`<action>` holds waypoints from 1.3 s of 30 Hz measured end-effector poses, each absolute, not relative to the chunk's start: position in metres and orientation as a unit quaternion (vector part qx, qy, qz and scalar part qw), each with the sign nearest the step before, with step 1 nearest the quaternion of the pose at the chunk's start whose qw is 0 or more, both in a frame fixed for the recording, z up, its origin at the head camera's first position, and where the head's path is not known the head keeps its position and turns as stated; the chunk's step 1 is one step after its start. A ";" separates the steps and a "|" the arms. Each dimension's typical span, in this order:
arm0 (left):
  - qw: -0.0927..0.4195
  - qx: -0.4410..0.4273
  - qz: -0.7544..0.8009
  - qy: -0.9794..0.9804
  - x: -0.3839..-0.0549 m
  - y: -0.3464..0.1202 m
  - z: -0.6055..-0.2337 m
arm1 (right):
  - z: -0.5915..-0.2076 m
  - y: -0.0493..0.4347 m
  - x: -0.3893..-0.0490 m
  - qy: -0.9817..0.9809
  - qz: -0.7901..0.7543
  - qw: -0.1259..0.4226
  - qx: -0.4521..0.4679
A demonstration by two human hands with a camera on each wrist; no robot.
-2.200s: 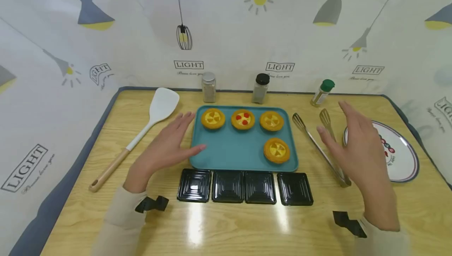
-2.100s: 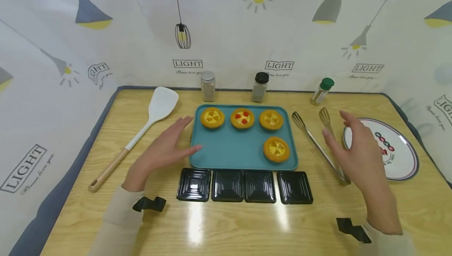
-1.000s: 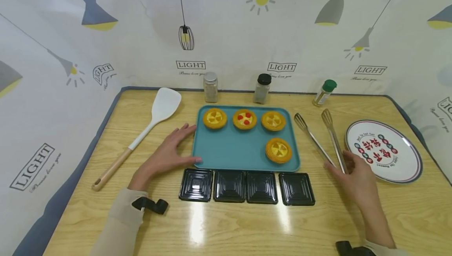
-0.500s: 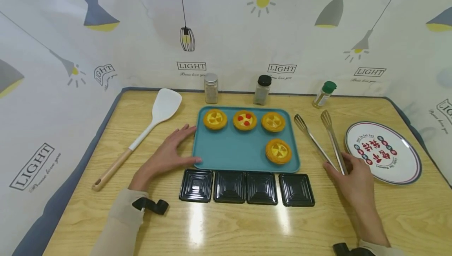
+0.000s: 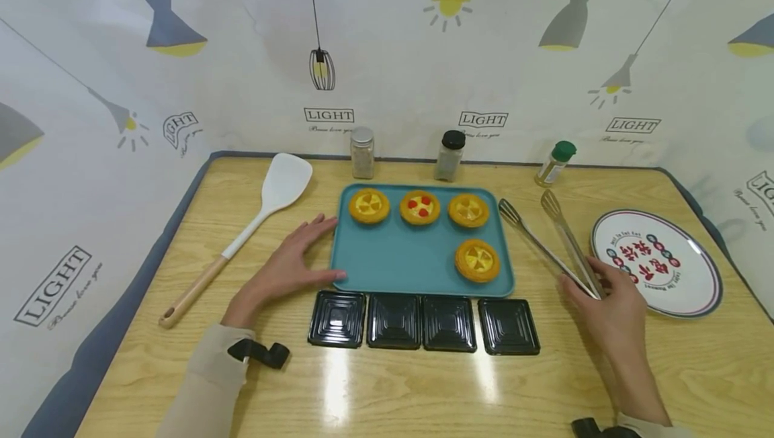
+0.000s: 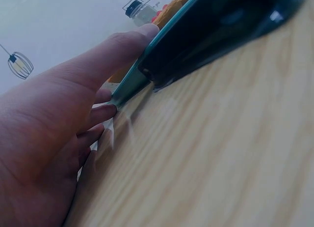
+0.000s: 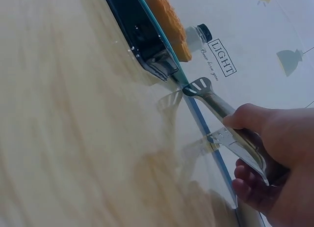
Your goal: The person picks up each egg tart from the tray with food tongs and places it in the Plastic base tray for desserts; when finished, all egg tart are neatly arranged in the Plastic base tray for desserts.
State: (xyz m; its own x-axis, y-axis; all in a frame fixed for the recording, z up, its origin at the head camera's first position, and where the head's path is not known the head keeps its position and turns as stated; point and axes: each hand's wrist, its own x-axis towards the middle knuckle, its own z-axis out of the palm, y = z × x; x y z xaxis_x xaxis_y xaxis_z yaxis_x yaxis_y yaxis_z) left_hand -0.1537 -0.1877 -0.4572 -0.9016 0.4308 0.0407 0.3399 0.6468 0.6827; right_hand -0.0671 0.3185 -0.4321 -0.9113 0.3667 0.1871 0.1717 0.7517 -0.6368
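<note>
My left hand grips the left edge of a teal tray, thumb over the rim near the front corner and the other fingers at the edge. Three egg tarts stand in a row at the back of the tray, the middle one topped with red pieces. Another tart sits at its front right. My right hand holds metal tongs between thumb and fingers, to the right of the tray. Their slotted tips are spread and point away from me. In the right wrist view the tongs have nothing between their tips.
Several black square plastic trays line the tray's front edge. A white spatula lies at left, a printed plate at right. Three spice jars stand along the back, before a lamp-patterned cloth.
My right hand came down onto the tongs and grasped them; their tips have since shifted slightly left. My left hand moved in to the tray's edge and stays there.
</note>
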 end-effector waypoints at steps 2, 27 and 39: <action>0.065 0.211 0.363 0.905 -0.153 -0.188 -0.457 | -0.431 0.318 -0.067 -0.919 0.331 0.147 -0.154; 0.064 0.204 0.365 0.906 -0.154 -0.187 -0.458 | -0.423 0.312 -0.068 -0.826 0.487 0.210 -0.189; 0.060 0.200 0.367 0.907 -0.155 -0.187 -0.462 | -0.371 0.248 -0.080 -0.870 0.466 0.153 0.054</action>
State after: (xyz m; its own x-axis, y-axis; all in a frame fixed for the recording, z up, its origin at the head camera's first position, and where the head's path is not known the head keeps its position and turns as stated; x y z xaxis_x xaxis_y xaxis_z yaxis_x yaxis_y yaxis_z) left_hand -0.1549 -0.1868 -0.4618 -0.9127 0.4068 0.0389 0.3195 0.6510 0.6886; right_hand -0.0796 0.2478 -0.3706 -0.9471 0.0482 0.3173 -0.2373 0.5603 -0.7935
